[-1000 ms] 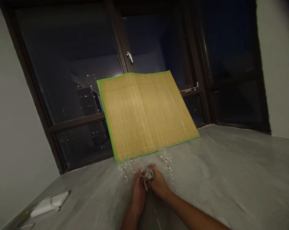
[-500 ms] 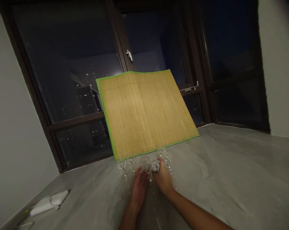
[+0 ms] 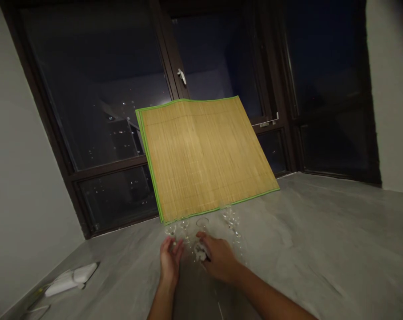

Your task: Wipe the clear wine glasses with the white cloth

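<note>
My right hand [image 3: 221,260] is closed around a crumpled white-grey cloth [image 3: 200,252], low in front of the middle of a row of clear stemmed glasses. My left hand [image 3: 170,264] is palm up with thumb and fingers apart, just below the leftmost stemmed glass [image 3: 171,229]; whether its fingertips touch the stem is too blurred to tell. Beside that stands a second stemmed glass [image 3: 184,224]. A wider-rimmed glass [image 3: 202,221] rises behind my right hand, its lower part hidden. Several more stemmed glasses [image 3: 231,218] cluster to the right.
Behind the glasses a folded bamboo mat [image 3: 208,155] with green edging leans against the dark window [image 3: 94,111]. All of this rests on a grey marbled ledge [image 3: 304,240]. At the lower left lies a white bundle [image 3: 71,279] with a strap round it.
My left hand has moved left from the middle glass to below the leftmost one. The right hand, with the cloth, has shifted left and down. The glasses and mat stay in place.
</note>
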A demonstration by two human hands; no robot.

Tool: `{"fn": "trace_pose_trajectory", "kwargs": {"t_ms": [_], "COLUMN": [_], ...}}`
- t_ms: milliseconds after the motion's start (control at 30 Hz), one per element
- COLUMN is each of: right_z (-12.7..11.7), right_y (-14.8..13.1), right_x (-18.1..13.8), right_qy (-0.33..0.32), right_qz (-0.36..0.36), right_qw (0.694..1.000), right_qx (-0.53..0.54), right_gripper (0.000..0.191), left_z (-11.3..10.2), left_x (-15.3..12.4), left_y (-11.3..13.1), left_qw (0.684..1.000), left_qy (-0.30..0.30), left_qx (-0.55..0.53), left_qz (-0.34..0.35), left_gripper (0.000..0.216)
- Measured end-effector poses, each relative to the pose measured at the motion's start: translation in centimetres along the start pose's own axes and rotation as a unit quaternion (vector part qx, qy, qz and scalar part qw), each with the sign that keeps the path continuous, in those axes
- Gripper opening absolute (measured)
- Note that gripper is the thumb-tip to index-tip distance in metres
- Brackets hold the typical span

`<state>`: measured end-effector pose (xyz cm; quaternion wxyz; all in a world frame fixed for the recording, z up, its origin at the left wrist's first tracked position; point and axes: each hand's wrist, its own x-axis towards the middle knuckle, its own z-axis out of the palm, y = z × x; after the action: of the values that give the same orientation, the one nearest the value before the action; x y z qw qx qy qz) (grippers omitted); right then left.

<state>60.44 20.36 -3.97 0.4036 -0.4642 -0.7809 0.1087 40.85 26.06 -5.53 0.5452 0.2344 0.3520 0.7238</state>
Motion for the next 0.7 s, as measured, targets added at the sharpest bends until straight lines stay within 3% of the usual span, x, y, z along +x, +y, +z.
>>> {"fn": "trace_pose_trajectory", "kwargs": {"t_ms": [67, 167, 367, 700], "right_z": [0.5, 1.1, 1.1, 0.7], "right_y": [0.5, 1.4, 2.8, 3.9], "right_x": [0.0, 0.0, 0.4, 0.9], "right_qy": [-0.060, -0.102, -0.096, -0.082], "right_qz": [-0.023, -0.024, 0.028, 0.041], "right_qw": [0.997, 0.990, 0.987, 0.979], "right_qx": [-0.041, -0.090, -0.125, -0.181], "right_gripper": [0.073, 0.074, 0.073, 0.055], "left_z": [-0.9, -2.0, -2.6, -2.1], "left_x": [1.0, 2.1, 2.4, 2.4], "left_y": [0.8, 1.6, 2.0, 1.8], "left_qw": [1.000, 0.997, 0.987, 0.993], "left_qy": [-0.026, -0.048, -0.085, -0.044], "left_qx": [-0.013, -0.042, -0.088, -0.038], "left_qz": [0.000, -0.038, -0.101, -0.098], "left_gripper": [0.019, 0.018, 0.008, 0.009]}}
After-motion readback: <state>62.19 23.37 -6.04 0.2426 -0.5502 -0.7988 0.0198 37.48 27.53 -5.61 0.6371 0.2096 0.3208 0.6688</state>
